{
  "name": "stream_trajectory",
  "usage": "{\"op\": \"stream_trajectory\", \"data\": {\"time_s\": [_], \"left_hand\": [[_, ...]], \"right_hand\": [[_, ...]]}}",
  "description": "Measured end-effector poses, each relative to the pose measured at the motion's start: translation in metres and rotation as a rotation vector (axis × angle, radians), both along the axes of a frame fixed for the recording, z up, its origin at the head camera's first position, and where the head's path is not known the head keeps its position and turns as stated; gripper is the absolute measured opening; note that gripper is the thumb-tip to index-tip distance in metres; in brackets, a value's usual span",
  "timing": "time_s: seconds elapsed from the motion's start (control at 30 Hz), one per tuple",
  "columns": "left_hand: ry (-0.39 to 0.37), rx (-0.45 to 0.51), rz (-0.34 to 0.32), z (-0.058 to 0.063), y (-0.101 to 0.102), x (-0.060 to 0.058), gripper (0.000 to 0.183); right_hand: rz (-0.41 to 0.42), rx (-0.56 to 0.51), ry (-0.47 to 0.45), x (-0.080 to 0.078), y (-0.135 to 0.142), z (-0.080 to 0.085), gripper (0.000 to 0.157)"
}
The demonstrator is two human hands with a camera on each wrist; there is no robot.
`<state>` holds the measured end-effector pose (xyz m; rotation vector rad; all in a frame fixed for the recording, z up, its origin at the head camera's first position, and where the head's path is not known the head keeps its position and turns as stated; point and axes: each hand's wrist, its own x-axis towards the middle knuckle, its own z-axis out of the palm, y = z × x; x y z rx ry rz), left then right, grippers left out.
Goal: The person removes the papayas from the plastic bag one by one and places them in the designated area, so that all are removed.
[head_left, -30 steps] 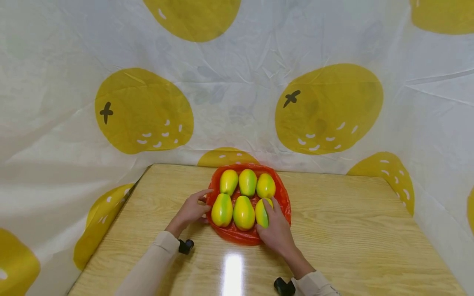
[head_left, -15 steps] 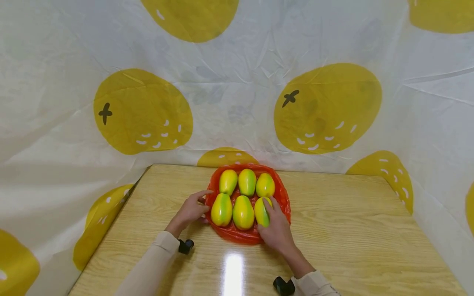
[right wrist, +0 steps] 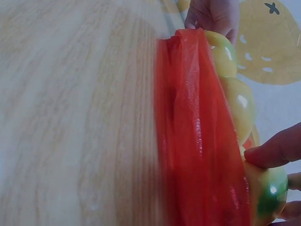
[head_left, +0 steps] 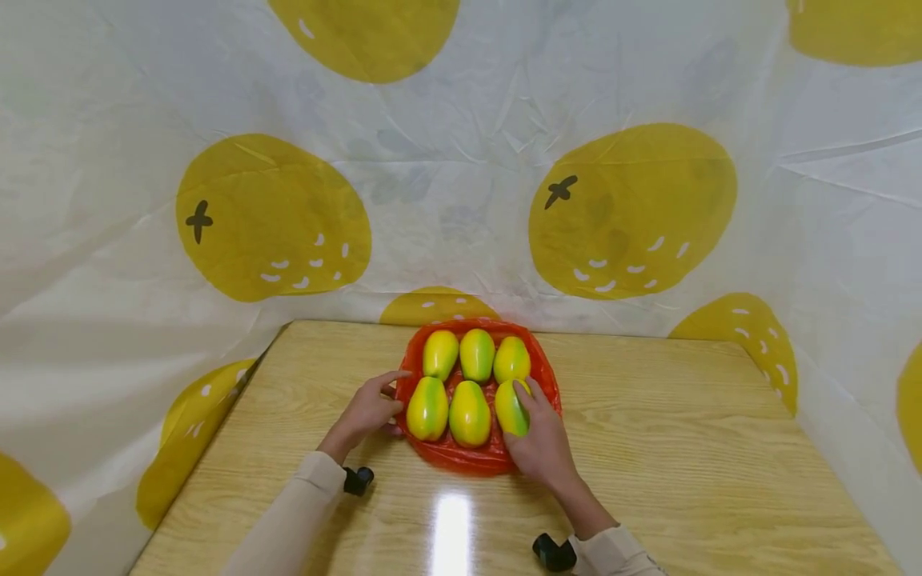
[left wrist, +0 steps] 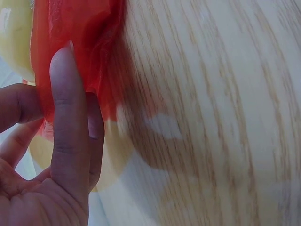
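Several glossy yellow-green mangoes (head_left: 470, 414) lie in two rows of three inside a round, tray-shaped red plastic bag (head_left: 461, 459) on the table. My left hand (head_left: 367, 408) holds the bag's left side, its thumb lying along the outside of the red plastic in the left wrist view. At the front right, my right hand (head_left: 542, 446) grips a mango (head_left: 510, 410), with thumb and fingers on either side of it. That mango's right part is hidden under the hand. In the right wrist view, a fingertip presses the top of the held mango (right wrist: 268, 195), just above the bag's edge.
The wood-grain table (head_left: 684, 448) extends to both sides and toward me. Directly behind the bag hangs a white curtain (head_left: 446, 216) printed with big yellow fruits, which also closes off the left and right. A black wrist camera (head_left: 555, 552) sits beside each cuff.
The right hand and its mango have shifted slightly to the right and away from me within the bag. The left hand keeps its place at the bag's side.
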<state>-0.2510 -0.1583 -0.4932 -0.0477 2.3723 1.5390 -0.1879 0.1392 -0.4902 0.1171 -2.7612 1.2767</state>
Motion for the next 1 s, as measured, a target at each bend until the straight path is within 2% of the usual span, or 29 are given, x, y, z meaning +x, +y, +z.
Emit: {"op": "stream_trajectory", "data": {"time_s": [0.6,1.0], "left_hand": [[0.019,-0.024,0.013,0.001,0.002,-0.005,0.064],[0.017,-0.034,-0.004,0.005,0.002,-0.005,0.063]], "right_hand": [[-0.022,-0.026,-0.029,0.004,0.013,0.018,0.083],[-0.023,-0.057,-0.028,0.010,0.031,0.028,0.083]]}}
